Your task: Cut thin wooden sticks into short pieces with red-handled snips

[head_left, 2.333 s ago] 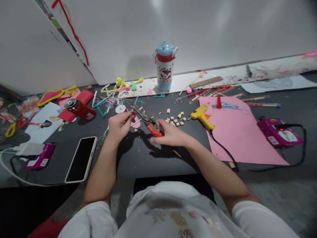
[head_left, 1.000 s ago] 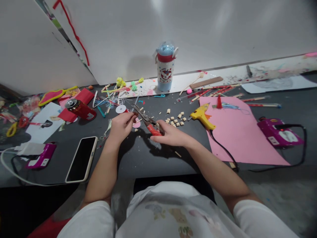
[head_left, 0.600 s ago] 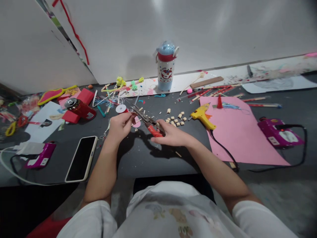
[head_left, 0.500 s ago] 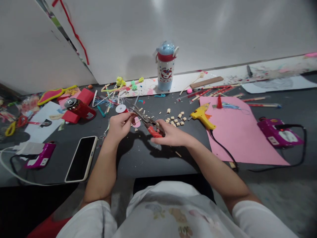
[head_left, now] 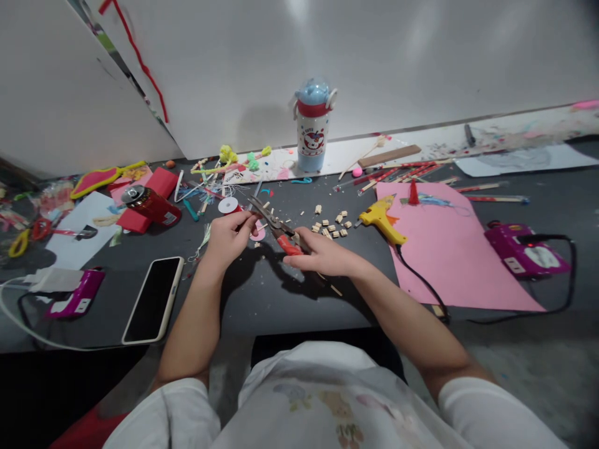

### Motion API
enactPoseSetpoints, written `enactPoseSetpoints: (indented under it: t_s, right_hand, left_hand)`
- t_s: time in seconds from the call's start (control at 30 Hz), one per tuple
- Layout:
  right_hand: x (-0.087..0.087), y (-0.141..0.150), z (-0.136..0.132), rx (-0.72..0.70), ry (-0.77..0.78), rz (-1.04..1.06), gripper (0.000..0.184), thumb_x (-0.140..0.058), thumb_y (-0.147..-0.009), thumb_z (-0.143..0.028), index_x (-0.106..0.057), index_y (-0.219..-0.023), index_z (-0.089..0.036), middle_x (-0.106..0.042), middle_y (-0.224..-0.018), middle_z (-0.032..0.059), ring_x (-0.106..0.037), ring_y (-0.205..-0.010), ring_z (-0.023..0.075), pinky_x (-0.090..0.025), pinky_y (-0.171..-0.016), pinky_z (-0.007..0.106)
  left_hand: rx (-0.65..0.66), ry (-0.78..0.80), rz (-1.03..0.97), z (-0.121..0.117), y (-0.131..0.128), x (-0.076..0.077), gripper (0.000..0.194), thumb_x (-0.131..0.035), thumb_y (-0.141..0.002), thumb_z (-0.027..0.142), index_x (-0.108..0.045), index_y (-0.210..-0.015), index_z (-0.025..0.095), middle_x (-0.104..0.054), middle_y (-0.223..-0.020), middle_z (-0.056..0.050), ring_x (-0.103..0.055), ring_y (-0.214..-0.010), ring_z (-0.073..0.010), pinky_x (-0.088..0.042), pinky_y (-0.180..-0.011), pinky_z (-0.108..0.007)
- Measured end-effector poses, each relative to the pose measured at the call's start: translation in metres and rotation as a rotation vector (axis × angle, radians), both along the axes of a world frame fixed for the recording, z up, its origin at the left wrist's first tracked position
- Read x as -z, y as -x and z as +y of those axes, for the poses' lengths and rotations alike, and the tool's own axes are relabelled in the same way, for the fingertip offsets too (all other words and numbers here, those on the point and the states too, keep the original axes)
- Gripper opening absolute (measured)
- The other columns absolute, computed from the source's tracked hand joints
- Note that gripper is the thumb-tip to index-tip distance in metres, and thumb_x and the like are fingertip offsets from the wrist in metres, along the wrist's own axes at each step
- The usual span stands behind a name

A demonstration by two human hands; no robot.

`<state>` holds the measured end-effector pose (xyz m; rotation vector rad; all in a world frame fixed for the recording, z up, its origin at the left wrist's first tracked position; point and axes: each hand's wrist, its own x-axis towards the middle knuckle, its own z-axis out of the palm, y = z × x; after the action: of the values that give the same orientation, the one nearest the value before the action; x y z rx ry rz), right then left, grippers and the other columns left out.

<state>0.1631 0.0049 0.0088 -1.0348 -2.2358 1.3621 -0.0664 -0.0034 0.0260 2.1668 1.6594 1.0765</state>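
Note:
My right hand is wrapped around the red handles of a pair of pliers. Their metal jaws point up and left, close beside the fingers of my left hand. My left thumb and fingertips are pinched together by the jaws; what they hold, if anything, is too small and hidden to name. Short wooden stick pieces lie in a loose group beyond my right hand. Under and behind the jaws are a pink oval piece and a white-topped spool with red on its side.
A yellow glue gun rests on pink paper at the right, its cord trailing forward. A bottle stands at the back. On the left are a phone, a red can and a purple power strip.
The pliers' handles have drawn slightly closer together in my right hand. My left hand has shifted a little to the right, still pinched by the jaws.

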Motion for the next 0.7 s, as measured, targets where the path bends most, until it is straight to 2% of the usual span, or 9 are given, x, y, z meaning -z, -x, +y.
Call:
enactPoseSetpoints:
  t_s: [0.23,0.43,0.57,0.7]
  right_hand:
    - [-0.0005,0.0002,-0.0019,0.014,0.031,-0.019,0.05,-0.055,-0.076,-0.063,-0.047,-0.096,-0.018,-0.05,-0.069,-0.003,-0.046,-0.061,0.0121,-0.032,-0.054,0.024]
    - [-0.0005,0.0015,-0.0038,0.03,0.039,-0.006,0.047,-0.055,-0.077,-0.06,-0.047,-0.098,-0.018,-0.049,-0.07,-0.0033,-0.046,-0.062,0.0118,-0.033,-0.054,0.024]
    - [-0.0009,0.001,-0.0042,0.033,-0.004,-0.026,0.049,-0.059,-0.074,-0.057,-0.047,-0.1,-0.018,-0.05,-0.073,-0.0025,-0.045,-0.062,0.0119,-0.032,-0.055,0.025]
    - [-0.0043,-0.0003,-0.0044,0.029,-0.032,-0.047,0.053,-0.062,-0.071,-0.057,-0.047,-0.104,-0.018,-0.052,-0.076,-0.0011,-0.046,-0.064,0.0129,-0.033,-0.056,0.025]
  left_hand:
    - [-0.055,-0.082,0.11,0.0003,0.0002,0.0075,0.018,-0.055,-0.084,0.027,-0.067,-0.077,0.017,-0.067,-0.066,0.0,-0.058,-0.058,-0.0096,-0.04,-0.057,-0.019]
    - [0.006,-0.168,0.228,-0.0018,0.0012,0.0075,0.025,-0.048,-0.088,0.025,-0.065,-0.073,0.017,-0.067,-0.065,-0.001,-0.06,-0.06,-0.0097,-0.041,-0.059,-0.019]
    - [0.008,-0.171,0.184,-0.0024,0.0027,0.0061,0.025,-0.05,-0.087,0.024,-0.065,-0.068,0.016,-0.065,-0.061,-0.001,-0.056,-0.055,-0.0085,-0.04,-0.056,-0.019]
    - [0.038,-0.062,0.04,-0.0026,0.0035,0.002,0.03,-0.051,-0.087,0.027,-0.065,-0.062,0.016,-0.06,-0.053,0.001,-0.05,-0.047,-0.007,-0.036,-0.049,-0.019]
